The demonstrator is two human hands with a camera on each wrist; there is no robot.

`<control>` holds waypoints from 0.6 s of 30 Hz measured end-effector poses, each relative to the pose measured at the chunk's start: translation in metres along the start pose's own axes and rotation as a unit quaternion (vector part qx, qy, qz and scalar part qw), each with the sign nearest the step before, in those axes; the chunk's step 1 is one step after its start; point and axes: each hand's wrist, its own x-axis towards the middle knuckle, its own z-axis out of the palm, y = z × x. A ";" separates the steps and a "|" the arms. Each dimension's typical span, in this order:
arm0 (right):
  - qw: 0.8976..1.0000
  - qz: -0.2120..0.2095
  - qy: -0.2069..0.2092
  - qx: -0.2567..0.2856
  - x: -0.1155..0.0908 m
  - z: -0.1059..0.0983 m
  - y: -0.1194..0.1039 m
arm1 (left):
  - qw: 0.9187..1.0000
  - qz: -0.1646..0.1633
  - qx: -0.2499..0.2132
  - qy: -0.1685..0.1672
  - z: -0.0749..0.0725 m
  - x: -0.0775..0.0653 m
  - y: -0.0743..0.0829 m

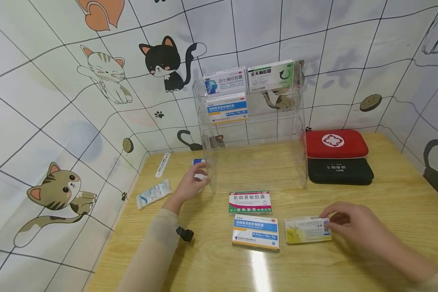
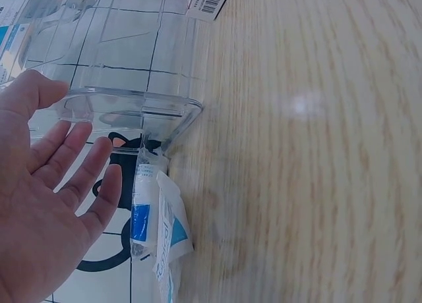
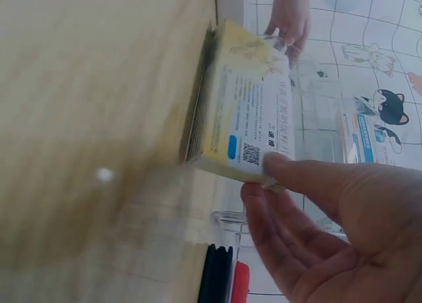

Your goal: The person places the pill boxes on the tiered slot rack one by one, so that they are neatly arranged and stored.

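Right grip: is pinching yellow-white box, apparently picking up. Left grip: is reaching, loosely spread, beside clear rack. Next: probably calling for steady lifting.

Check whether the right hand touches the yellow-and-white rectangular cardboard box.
Touching: the right wrist view shows the right hand pinching one end of the box.

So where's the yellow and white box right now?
In the head view, the yellow and white box is right of centre near the front, between the lower blue and white box and the right hand, which pinches its right end.
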 end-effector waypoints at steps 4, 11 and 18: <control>0.998 -0.040 0.052 0.012 0.016 -0.012 -0.008 | 1.000 0.003 0.001 -0.005 -0.001 0.000 0.002; 0.982 -0.105 0.154 0.000 0.067 -0.050 -0.039 | 1.000 0.004 0.002 -0.004 -0.003 0.000 0.004; 0.968 -0.131 0.213 -0.003 0.123 -0.096 -0.078 | 1.000 0.003 -0.004 -0.007 -0.002 0.000 0.002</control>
